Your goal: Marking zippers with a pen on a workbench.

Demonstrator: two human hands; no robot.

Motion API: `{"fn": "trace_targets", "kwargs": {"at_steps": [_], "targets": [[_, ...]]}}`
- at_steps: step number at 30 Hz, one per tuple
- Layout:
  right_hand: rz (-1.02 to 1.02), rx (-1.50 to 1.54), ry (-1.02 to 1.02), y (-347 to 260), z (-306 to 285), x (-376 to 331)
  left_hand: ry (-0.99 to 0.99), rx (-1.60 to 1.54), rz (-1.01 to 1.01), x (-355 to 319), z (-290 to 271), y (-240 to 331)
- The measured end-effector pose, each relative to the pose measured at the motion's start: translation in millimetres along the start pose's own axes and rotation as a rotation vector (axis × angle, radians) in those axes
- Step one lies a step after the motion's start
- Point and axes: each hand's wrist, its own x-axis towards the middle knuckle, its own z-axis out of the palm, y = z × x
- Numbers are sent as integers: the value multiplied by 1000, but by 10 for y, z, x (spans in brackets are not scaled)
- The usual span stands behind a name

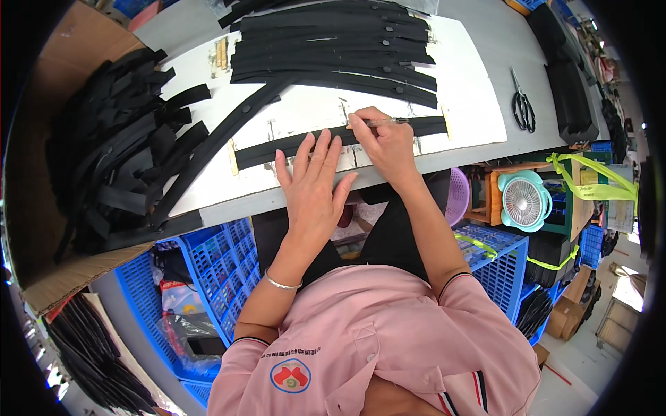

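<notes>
Right hand (390,154): curled up small, with thumb and fingers pinching a thin pen (390,122); it sits over the right part of the strip.
Left hand (312,191): open and flat, fingers a bit spread, holding nothing; its fingertips rest on the strip, left of the pen.
Black strip (262,152): lies across the near part of the white board (475,87), under both hands, its right end a little farther away.
Yellow tape: one bit (234,158) is near the strip's left end, another (447,122) by its right end.
More strips: a flat bunch (333,45) lies side by side on the far part of the board; one long strip (225,128) slants down to the near left.
Big box: brown cardboard (87,35) on the left, with a messy black heap (104,152) in it.
Scissors (522,107): right of the board, on the gray table (489,31), black handles toward the near side.
Fan (524,201): round and light green, off to the right, past the table's near edge.
</notes>
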Motion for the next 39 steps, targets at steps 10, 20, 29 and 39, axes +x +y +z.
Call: {"fn": "trace_targets", "kwargs": {"at_steps": [10,20,29,39], "targets": [[-13,158,-43,17,-64,-25,21,55,-5,-13,28,1],[-34,217,-46,42,-212,29,36,68,41,88,33,45],[190,293,51,368,-864,23,23,82,47,-44,23,54],[331,496,59,581,-888,81,85,-16,70,156,161,191]]}}
